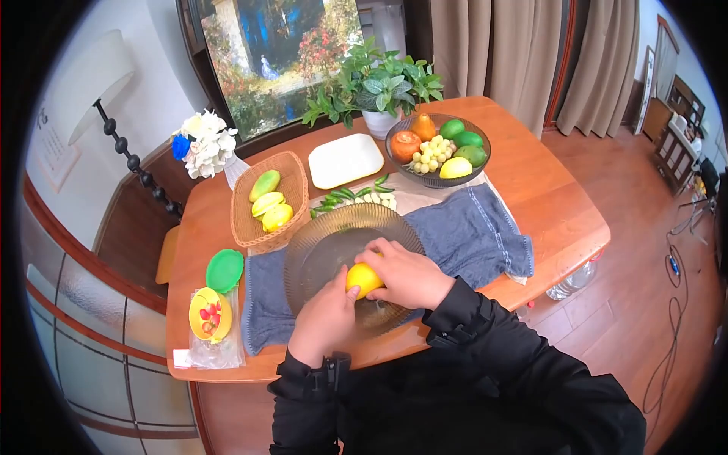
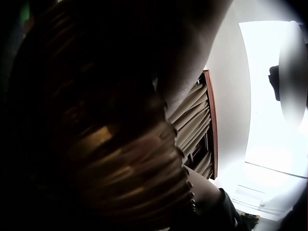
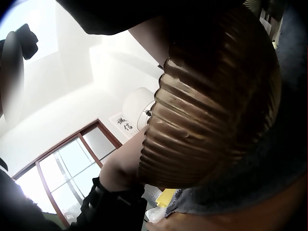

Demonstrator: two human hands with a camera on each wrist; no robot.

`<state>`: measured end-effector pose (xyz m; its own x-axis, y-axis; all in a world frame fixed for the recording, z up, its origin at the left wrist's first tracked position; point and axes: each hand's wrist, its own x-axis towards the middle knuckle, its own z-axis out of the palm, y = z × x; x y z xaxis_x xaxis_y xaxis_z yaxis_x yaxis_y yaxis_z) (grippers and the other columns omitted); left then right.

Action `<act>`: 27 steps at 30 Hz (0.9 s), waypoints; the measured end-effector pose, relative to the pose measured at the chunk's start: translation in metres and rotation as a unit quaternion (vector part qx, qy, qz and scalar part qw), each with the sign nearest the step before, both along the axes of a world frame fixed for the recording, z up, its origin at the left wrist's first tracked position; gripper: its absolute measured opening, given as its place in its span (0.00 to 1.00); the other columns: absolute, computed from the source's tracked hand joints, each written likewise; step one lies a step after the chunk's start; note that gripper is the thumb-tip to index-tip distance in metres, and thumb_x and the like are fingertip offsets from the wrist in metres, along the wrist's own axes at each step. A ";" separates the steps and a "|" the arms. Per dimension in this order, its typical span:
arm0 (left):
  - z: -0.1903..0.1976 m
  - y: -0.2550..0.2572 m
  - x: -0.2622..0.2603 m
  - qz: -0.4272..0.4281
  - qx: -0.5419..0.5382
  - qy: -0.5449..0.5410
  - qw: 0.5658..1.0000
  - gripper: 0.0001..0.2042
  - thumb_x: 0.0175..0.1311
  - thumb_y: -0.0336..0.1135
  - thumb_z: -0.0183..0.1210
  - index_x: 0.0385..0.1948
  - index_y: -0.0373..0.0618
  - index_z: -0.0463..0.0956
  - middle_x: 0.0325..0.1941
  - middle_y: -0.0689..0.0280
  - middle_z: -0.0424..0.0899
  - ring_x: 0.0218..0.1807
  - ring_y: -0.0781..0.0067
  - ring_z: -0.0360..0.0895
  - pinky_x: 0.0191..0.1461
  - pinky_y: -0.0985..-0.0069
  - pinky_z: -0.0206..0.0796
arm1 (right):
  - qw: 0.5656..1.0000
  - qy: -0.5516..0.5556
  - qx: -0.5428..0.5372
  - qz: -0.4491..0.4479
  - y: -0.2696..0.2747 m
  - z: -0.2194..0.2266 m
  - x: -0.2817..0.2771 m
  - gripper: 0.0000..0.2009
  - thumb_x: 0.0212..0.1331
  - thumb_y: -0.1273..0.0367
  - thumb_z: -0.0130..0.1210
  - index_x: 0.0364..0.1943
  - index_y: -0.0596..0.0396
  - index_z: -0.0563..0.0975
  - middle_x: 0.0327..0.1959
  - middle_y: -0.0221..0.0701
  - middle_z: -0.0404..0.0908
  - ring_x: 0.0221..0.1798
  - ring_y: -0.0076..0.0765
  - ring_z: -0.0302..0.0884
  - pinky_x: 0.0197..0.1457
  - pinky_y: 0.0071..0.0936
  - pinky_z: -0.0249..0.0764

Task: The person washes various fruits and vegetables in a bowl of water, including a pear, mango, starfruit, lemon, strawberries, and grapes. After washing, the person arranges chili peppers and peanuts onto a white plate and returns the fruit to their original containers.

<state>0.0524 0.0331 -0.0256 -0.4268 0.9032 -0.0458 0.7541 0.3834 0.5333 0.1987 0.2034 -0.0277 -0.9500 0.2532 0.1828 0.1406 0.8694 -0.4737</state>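
Observation:
Both hands are over a large ribbed brown glass bowl in the head view, holding a yellow lemon-like fruit between them. The left hand grips its left side, thumb along the fruit. From above and the right, the right hand curls its fingers round the same fruit. The bowl stands on a blue-grey towel. In the left wrist view the ribbed bowl is dark and the fruit cannot be made out. The right wrist view shows the bowl's ribbed side, with the fruit hidden.
Behind the bowl lie green peppers and pale cloves. A wicker basket of yellow fruit, a white tray, a mixed fruit bowl and a potted plant stand farther back. At left are a green lid and yellow bowl.

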 end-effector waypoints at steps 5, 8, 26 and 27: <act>0.006 0.002 -0.001 0.047 -0.037 -0.029 0.998 0.25 0.87 0.47 0.48 0.74 0.39 0.72 0.55 0.37 0.88 0.58 0.31 0.85 0.61 0.44 0.76 | 0.998 0.061 -0.009 0.014 0.002 -0.008 0.000 0.27 0.67 0.56 0.71 0.67 0.49 0.79 0.63 0.40 0.81 0.65 0.55 0.82 0.66 0.47 0.81; 0.008 -0.001 0.003 0.057 -0.010 -0.034 0.998 0.24 0.87 0.48 0.48 0.71 0.40 0.74 0.52 0.38 0.89 0.57 0.30 0.85 0.60 0.43 0.76 | 1.000 0.028 -0.010 -0.007 0.001 -0.006 -0.002 0.25 0.78 0.53 0.58 0.72 0.50 0.79 0.59 0.43 0.85 0.60 0.57 0.86 0.64 0.49 0.82; 0.005 0.004 0.000 0.110 0.009 -0.042 0.993 0.22 0.87 0.54 0.48 0.63 0.44 0.75 0.49 0.37 0.90 0.54 0.27 0.86 0.56 0.40 0.77 | 0.998 0.031 -0.046 0.017 0.004 -0.003 0.002 0.31 0.73 0.55 0.66 0.77 0.46 0.74 0.65 0.40 0.82 0.65 0.58 0.84 0.66 0.48 0.81; 0.002 0.004 0.000 0.107 0.009 -0.044 0.993 0.22 0.87 0.54 0.48 0.63 0.44 0.75 0.49 0.37 0.90 0.54 0.27 0.86 0.56 0.40 0.77 | 0.998 0.040 -0.046 0.020 0.003 -0.004 0.001 0.30 0.75 0.55 0.64 0.77 0.46 0.74 0.65 0.40 0.82 0.64 0.58 0.84 0.66 0.48 0.81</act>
<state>0.0528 0.0371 -0.0232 -0.6038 0.7935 -0.0766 0.6068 0.5198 0.6013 0.1995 0.2066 -0.0316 -0.9430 0.2344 0.2362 0.0650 0.8259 -0.5601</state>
